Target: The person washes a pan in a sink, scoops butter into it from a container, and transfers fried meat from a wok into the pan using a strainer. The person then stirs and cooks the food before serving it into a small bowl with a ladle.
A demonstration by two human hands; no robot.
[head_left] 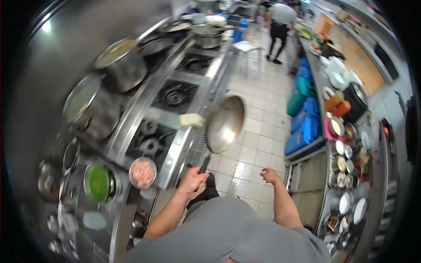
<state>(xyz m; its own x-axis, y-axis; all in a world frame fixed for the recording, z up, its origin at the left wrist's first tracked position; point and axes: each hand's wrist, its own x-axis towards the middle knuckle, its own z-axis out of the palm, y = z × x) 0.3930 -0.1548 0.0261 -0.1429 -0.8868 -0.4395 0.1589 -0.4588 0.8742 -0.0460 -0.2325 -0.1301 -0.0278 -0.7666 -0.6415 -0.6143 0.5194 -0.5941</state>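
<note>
My left hand [193, 180] is closed around the black handle of a steel frying pan [226, 125]. The pan is tilted on its side over the walkway, beside the stove's front edge, and its inner face shows bare metal. Out over the floor on the other side, my right hand [270, 175] has its fingers curled in, and whatever they may hold is too small to make out. A folded pale cloth [191, 120] lies on the stove edge near the pan. Close to my left hand stands a tub of pink chopped food [142, 172].
Large pots [124, 65] stand behind the gas burners [175, 97] on the left. A container of green liquid [100, 183] sits near me. Along the right runs a counter with bowls and bottles [340, 108], blue bins [302, 136] below. Another person [280, 26] stands farther down the aisle.
</note>
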